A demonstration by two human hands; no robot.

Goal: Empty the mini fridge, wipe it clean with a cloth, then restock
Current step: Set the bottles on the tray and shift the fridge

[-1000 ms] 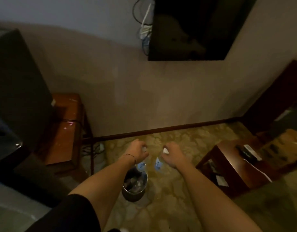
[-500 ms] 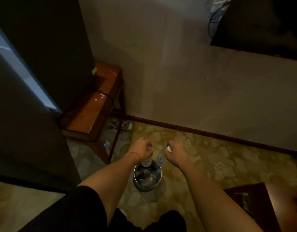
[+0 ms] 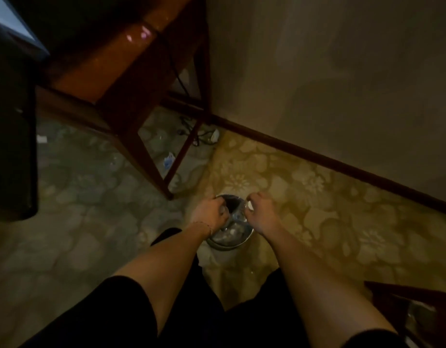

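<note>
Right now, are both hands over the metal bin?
Yes: the left hand and right hand each hold a small bottle above the metal bin on the carpet.

Both hands (image 3: 238,213) grip bottles over metal bin (image 3: 229,241).

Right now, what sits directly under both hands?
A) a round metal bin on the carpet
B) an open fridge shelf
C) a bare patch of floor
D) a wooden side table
A: the left hand and right hand hang over the rim of a round metal bin standing on the patterned carpet.
</note>
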